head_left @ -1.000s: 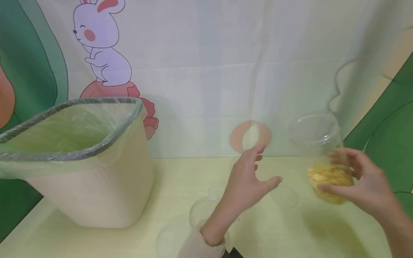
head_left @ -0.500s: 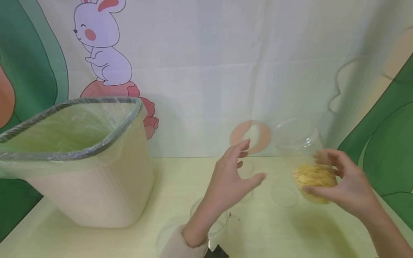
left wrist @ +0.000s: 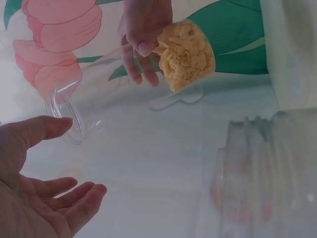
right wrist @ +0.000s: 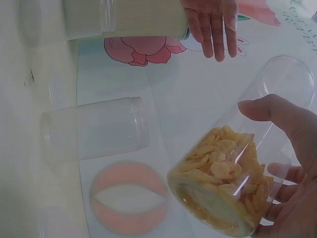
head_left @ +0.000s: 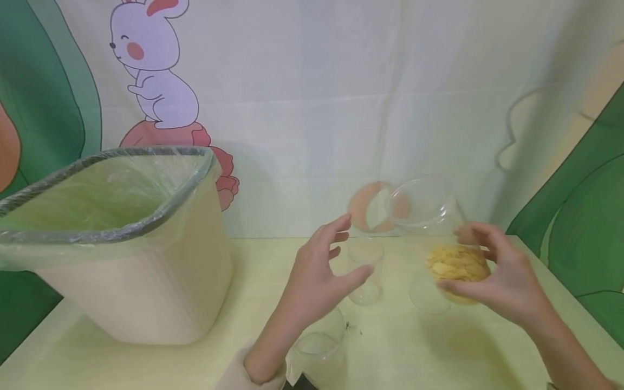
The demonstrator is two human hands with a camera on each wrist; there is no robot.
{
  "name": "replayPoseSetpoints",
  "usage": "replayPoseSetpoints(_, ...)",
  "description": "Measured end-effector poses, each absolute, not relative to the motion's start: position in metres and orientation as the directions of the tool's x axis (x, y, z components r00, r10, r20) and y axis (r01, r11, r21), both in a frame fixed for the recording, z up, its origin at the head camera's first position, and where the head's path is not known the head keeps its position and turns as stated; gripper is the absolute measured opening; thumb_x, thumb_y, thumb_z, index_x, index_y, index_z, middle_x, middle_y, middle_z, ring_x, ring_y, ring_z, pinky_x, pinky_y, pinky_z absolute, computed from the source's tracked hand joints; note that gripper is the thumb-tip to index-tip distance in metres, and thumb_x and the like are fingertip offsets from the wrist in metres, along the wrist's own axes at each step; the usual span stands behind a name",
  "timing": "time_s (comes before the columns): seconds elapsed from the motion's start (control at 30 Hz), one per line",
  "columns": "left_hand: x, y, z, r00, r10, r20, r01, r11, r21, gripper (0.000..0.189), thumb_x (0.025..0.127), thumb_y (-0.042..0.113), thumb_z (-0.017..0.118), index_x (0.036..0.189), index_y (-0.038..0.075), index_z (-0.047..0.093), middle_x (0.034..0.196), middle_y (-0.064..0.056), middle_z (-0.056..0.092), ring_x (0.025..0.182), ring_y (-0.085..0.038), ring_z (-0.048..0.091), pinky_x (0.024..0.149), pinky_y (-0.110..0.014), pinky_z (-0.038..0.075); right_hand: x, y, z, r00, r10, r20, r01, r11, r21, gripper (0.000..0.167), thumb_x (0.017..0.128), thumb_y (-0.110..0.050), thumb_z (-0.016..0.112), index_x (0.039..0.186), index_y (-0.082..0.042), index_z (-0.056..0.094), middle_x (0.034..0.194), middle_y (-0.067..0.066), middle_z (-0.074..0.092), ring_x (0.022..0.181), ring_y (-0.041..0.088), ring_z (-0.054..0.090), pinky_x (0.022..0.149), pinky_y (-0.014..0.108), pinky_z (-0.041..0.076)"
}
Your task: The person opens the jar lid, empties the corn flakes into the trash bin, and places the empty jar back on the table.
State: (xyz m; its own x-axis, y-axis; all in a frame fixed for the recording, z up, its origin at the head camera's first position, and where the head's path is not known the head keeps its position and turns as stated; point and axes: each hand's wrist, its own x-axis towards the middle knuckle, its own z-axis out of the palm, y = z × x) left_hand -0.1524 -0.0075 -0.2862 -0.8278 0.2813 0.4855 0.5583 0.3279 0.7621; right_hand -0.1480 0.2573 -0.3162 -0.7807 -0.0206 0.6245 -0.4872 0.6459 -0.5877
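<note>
My right hand (head_left: 504, 276) grips a clear plastic jar (head_left: 429, 206) low on its side, fingers and thumb wrapped round it. Yellow cornflakes (right wrist: 223, 173) fill its lower part. The jar is raised over the table and tilted, its lidless mouth leaning left. My left hand (head_left: 322, 271) is in the air left of the jar, thumb and fingers spread apart with nothing between them. In the left wrist view the left thumb overlaps the jar's rim (left wrist: 67, 121). Below the hands an empty clear jar (head_left: 365, 276) stands upright on the table.
Another clear jar (head_left: 319, 346) stands at the front, partly behind my left forearm. A thin clear disc (head_left: 429, 297) lies under the raised jar. A bin (head_left: 161, 292) with a plastic liner takes up the left side. A printed cloth (head_left: 292, 108) hangs behind the table (head_left: 390, 352).
My right hand has carried the jar of cornflakes leftward, its mouth still leaning left. My left hand has moved left too, still spread, uncovering the empty jar behind it.
</note>
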Motion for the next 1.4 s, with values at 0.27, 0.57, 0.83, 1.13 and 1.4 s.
replayPoseSetpoints(0.27, -0.147, -0.02, -0.286, -0.827, 0.259, 0.499, 0.562, 0.352, 0.749, 0.066, 0.076, 0.014, 0.073, 0.135, 0.012, 0.042, 0.13, 0.002, 0.049, 0.112, -0.011, 0.05, 0.091, -0.026, 0.045, -0.149, 0.245, -0.313, -0.783, -0.043, 0.621, -0.488, 0.662, -0.569, 0.081, 0.048, -0.005, 0.089, 0.118, -0.003, 0.048, 0.103, -0.019, 0.051, 0.095, -0.005, 0.046, 0.074, 0.009, 0.037)
replayPoseSetpoints(0.57, -0.142, -0.037, -0.285, -0.815, 0.233, 0.531, 0.58, 0.369, 0.727, 0.066, 0.075, 0.014, 0.073, 0.134, 0.014, 0.043, 0.128, 0.003, 0.05, 0.111, -0.011, 0.051, 0.091, -0.029, 0.046, -0.151, 0.234, -0.309, -0.789, -0.071, 0.611, -0.493, 0.666, -0.56, 0.082, 0.048, -0.006, 0.089, 0.119, -0.003, 0.048, 0.108, 0.01, 0.057, 0.095, -0.005, 0.045, 0.074, 0.009, 0.038)
replayPoseSetpoints(0.83, -0.141, -0.053, -0.281, -0.815, 0.187, 0.549, 0.576, 0.365, 0.731, 0.065, 0.074, 0.01, 0.074, 0.132, 0.013, 0.045, 0.127, 0.001, 0.052, 0.111, -0.013, 0.052, 0.091, -0.03, 0.046, -0.153, 0.223, -0.306, -0.778, -0.104, 0.619, -0.522, 0.655, -0.546, 0.08, 0.047, -0.005, 0.088, 0.117, -0.003, 0.049, 0.106, 0.007, 0.058, 0.097, -0.003, 0.046, 0.076, 0.012, 0.039)
replayPoseSetpoints(1.13, -0.14, -0.07, -0.275, -0.812, 0.159, 0.561, 0.575, 0.376, 0.726, 0.063, 0.075, 0.009, 0.074, 0.131, 0.01, 0.046, 0.126, -0.002, 0.053, 0.112, -0.015, 0.051, 0.093, -0.032, 0.045, -0.157, 0.21, -0.303, -0.795, -0.135, 0.591, -0.519, 0.655, -0.549, 0.081, 0.049, -0.007, 0.088, 0.118, -0.002, 0.048, 0.108, 0.01, 0.059, 0.102, 0.015, 0.05, 0.079, 0.019, 0.041)
replayPoseSetpoints(1.4, -0.134, -0.088, -0.267, -0.815, 0.113, 0.569, 0.564, 0.382, 0.732, 0.063, 0.074, 0.005, 0.074, 0.131, 0.01, 0.046, 0.123, -0.006, 0.054, 0.113, -0.016, 0.051, 0.095, -0.032, 0.044, -0.16, 0.198, -0.3, -0.808, -0.152, 0.57, -0.527, 0.621, -0.581, 0.082, 0.049, -0.009, 0.089, 0.12, -0.002, 0.048, 0.11, 0.013, 0.059, 0.104, 0.026, 0.052, 0.081, 0.04, 0.044)
